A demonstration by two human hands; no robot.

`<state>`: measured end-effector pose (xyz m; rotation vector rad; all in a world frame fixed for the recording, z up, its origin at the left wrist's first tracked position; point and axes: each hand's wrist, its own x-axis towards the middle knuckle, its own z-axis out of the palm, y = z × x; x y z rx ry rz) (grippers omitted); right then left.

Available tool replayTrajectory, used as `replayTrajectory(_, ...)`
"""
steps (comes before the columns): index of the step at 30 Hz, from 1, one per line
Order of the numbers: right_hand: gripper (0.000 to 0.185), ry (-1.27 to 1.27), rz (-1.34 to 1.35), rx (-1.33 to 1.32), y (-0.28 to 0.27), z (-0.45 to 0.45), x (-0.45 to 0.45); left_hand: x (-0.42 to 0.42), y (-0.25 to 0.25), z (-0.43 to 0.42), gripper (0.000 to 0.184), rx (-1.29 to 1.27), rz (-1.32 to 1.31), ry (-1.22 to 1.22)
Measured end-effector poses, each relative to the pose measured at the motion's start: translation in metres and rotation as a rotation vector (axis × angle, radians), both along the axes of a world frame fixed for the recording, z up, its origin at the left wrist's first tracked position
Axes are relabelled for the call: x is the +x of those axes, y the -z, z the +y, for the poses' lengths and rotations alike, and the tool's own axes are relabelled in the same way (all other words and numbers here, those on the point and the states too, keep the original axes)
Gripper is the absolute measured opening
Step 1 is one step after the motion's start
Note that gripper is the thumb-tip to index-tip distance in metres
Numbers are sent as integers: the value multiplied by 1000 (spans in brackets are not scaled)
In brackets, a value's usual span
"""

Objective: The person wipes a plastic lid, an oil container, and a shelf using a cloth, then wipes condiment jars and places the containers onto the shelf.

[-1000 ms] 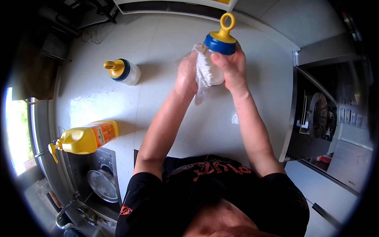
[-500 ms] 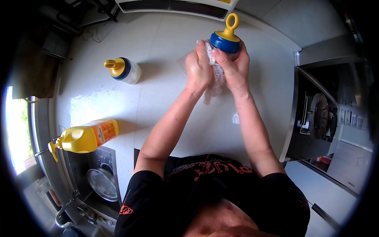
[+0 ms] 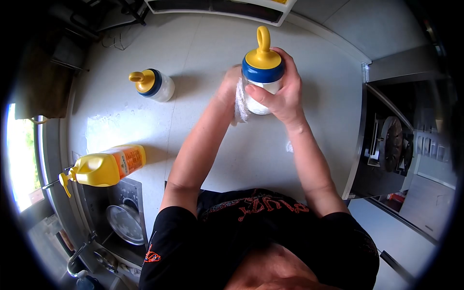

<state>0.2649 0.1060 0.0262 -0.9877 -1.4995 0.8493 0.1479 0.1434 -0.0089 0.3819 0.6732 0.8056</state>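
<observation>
A clear jar (image 3: 262, 74) with a blue collar and a yellow ring-handled lid is held upright over the counter, with white contents showing through its side. My right hand (image 3: 288, 94) is closed around its right side, thumb across the front. On the other side, my left hand (image 3: 230, 86) presses a crumpled white cloth (image 3: 240, 104) against the jar. The left fingers are mostly hidden behind the jar and cloth. A similar jar (image 3: 153, 85) with a yellow lid stands on the counter to the left, apart from both hands.
A yellow pump bottle (image 3: 108, 166) with an orange label stands at the left, beside a dark sink (image 3: 137, 193) holding a round metal lid (image 3: 125, 224). A white rack (image 3: 217, 7) borders the counter's (image 3: 203, 145) far side. At the right is a dark stove (image 3: 382, 145).
The jar has come nearer and a little left, showing more of its clear body. My left hand and the cloth have shifted to its left side, and the left fingers have gone behind it.
</observation>
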Motion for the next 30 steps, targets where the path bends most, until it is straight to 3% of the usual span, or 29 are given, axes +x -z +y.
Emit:
replayTrajectory(4, 76, -128, 250, -199, -6, 2, 6, 21, 35, -5, 22, -68, -378, -1)
replayTrajectory(9, 62, -91, 445, -268, 10, 13, 23, 57, 86, 6, 27, -27, -497, -17)
replayTrajectory(10, 61, -78, 484, -280, 14, 16, 27, 59, 88, 5, 28, 30, -413, -22)
replayTrajectory(14, 54, -15, 510, -248, 11, 24, 38, 34, 49, -37, 44, 849, 864, -17)
replayTrajectory(16, 53, 25, 432, -203, 6, 25, 43, 2, 12, -42, 49, 983, 1130, 177)
replayTrajectory(19, 59, 9, 419, -149, 3, 22, 35, -28, -9, -34, 63, 822, 791, -50)
replayTrajectory(23, 67, -30, 254, -45, 6, 19, 0, -23, -38, -23, 80, 911, 735, -7)
replayTrajectory(25, 69, -44, 160, 15, 9, 24, -9, -22, -24, -19, 78, 888, 648, -125)
replayTrajectory(29, 42, -214, 442, -140, -2, 25, -25, -29, -12, -12, 71, 696, 451, -240)
replayTrajectory(30, 45, -160, 327, -180, 1, 26, -22, -32, -14, -12, 70, 648, 434, -256)
